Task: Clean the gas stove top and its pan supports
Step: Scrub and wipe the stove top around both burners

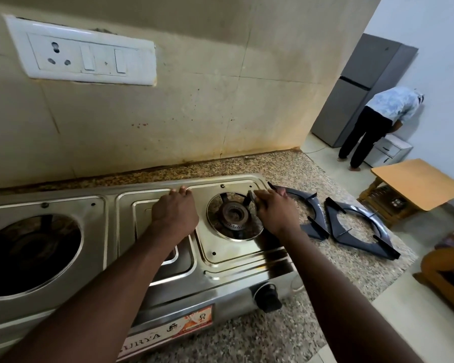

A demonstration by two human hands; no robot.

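The steel two-burner gas stove (236, 271) sits on a speckled granite counter (286, 166). Both dark pan supports are off it and lie on the counter to its right, one (315, 226) next to the stove and one (378, 231) farther right. My left hand (174, 213) has its fingers curled at the back left corner of the right burner plate (220, 254). My right hand (273, 209) pinches that plate's back right edge, beside the bare burner (232, 212). The left burner opening (29, 252) is dark.
A black control knob (269, 297) sticks out of the stove's front. A switch and socket panel (84, 52) is on the stained wall. Beyond the counter's end are a wooden table (417, 182), a grey fridge (359, 90) and a person (372, 121) bending over a white cabinet.
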